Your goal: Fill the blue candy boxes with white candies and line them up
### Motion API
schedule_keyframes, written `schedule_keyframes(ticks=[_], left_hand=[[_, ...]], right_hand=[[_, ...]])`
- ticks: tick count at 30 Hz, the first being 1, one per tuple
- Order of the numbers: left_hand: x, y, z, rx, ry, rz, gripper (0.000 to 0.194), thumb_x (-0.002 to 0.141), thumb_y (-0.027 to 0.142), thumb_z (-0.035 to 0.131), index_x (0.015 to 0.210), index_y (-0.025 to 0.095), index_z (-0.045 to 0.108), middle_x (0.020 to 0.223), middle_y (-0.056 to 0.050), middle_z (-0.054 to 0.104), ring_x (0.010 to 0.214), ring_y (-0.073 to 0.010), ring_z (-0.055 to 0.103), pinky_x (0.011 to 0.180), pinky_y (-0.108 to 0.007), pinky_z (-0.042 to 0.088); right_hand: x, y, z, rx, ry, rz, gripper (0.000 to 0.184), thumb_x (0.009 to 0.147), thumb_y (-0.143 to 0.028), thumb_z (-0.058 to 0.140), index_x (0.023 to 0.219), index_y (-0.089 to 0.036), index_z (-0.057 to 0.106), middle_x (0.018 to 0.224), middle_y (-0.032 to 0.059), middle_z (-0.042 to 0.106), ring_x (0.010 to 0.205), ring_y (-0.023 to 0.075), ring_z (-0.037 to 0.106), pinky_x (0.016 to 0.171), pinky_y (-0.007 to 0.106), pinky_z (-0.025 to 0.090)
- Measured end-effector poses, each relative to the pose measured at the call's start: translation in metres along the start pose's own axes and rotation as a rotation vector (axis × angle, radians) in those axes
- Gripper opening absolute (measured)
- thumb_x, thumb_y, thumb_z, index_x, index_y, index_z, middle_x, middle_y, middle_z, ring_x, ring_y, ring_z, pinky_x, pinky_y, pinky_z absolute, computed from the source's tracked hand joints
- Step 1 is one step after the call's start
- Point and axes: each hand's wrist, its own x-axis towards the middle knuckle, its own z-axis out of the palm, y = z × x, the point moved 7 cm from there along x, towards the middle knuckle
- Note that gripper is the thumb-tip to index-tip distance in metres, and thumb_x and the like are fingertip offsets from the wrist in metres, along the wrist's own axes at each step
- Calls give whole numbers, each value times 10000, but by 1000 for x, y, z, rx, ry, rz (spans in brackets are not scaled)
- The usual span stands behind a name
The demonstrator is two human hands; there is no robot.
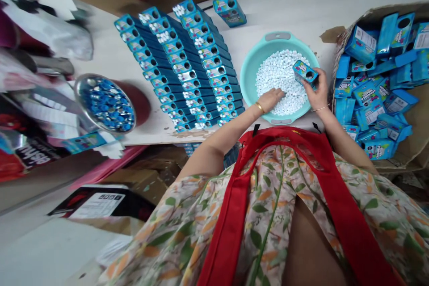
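My left hand [272, 99] reaches palm down into a heap of small white candies [279, 69]. Its fingers are stretched out, and their tips are partly hidden among the pieces. A turquoise basin [248, 62] with grey handles contains the heap. Above the basin's right side, my right hand [317, 93] grips a small blue box [304, 70] with a round dark hole in its top face. The box is tilted, and I cannot see what is inside it.
Left of the basin stand three rows of similar blue boxes [181, 56], several topped with white pieces. One separate box [231, 11] stands behind. A carton [418, 129] of blue boxes is at right. At left stands a metal-rimmed tub [80, 107] of shiny blue pieces.
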Motion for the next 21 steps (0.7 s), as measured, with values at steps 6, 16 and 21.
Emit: schedule_keyframes(ticks=[6,16,21], left_hand=[[-13,5,8,-362,11,191,374,1012,180,588,1374,128,665,1361,-197,737,1217,-291,705,1108,-421,557],[-79,-2,-116,-324,256,268,353,1079,408,610,1333,173,681,1257,-150,750,1120,-272,700,1011,-405,560],[-79,28,-164,26,195,100,298,1041,228,590,1303,172,720,1234,-141,742,1129,-296,730,977,-415,577]], right_hand=[[5,2,0,31,-12,58,616,948,-722,733,1390,-319,584,1387,96,677,1372,331,679,1273,614,536],[-2,-4,11,-124,-126,-103,541,1029,-612,612,1437,-258,588,1438,165,710,1403,378,677,1271,644,537],[-10,-11,26,-213,-169,-219,511,1068,-592,519,1459,-274,604,1458,169,719,1415,386,669,1260,668,546]])
